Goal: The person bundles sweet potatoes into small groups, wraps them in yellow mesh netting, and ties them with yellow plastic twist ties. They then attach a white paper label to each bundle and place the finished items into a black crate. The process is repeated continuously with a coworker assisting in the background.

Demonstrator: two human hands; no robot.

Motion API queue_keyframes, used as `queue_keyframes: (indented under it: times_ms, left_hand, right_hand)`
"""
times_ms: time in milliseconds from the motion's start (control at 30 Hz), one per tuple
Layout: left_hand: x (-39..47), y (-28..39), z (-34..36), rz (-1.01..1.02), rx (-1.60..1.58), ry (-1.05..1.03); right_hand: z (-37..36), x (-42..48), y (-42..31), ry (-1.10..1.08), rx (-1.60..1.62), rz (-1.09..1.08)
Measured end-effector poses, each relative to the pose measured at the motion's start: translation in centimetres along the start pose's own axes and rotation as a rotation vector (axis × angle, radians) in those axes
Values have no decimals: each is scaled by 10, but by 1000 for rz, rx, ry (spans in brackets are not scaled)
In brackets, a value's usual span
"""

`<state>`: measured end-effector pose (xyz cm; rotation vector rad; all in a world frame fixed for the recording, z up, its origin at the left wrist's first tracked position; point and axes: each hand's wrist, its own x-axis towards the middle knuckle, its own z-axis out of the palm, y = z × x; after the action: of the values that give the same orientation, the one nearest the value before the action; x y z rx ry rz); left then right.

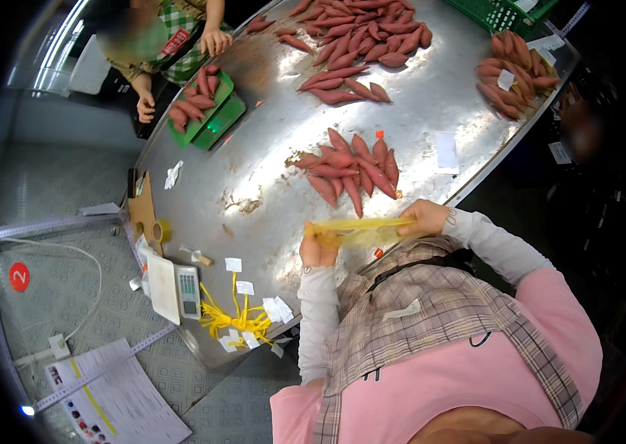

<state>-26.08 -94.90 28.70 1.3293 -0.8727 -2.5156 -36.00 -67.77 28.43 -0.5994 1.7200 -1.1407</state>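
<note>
My left hand [319,248] grips one end of a yellow mesh net [368,226]. The other end is pinched in my right hand [425,216], so the net stretches level between them, at the table edge close to my plaid apron [424,299]. Just beyond the net, a loose pile of red-skinned sweet potatoes [340,172] lies on the metal table [268,233]. Small orange tags lie by this pile. Nearer my left forearm is a bundle of yellow net strips [235,319] with white paper labels attached.
Beside the strips stands a weighing scale [164,286]; a tape roll [160,230] is behind it. Another person's hand [214,41] rests near a green weighing scale [207,119] holding sweet potatoes. A larger heap [357,33] lies far back, netted bundles [515,77] and a green crate [504,14] at right.
</note>
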Motion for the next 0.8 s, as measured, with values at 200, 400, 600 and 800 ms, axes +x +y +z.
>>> queue_keyframes:
  times_ms: [200, 400, 600, 800]
  left_hand:
    - [-18, -11, -9, -405, 62, -510]
    - [-39, -10, -3, -272, -619, -552]
    - [21, -80, -62, -385, -586, 491]
    - [45, -66, -48, -228, -380, 34]
  right_hand:
    - [-16, 11, -9, 56, 1379, 110]
    - [2, 29, 5, -71, 2084, 39]
    - [9, 38, 106, 213, 1974, 495]
    - [-18, 54, 97, 789, 1913, 542]
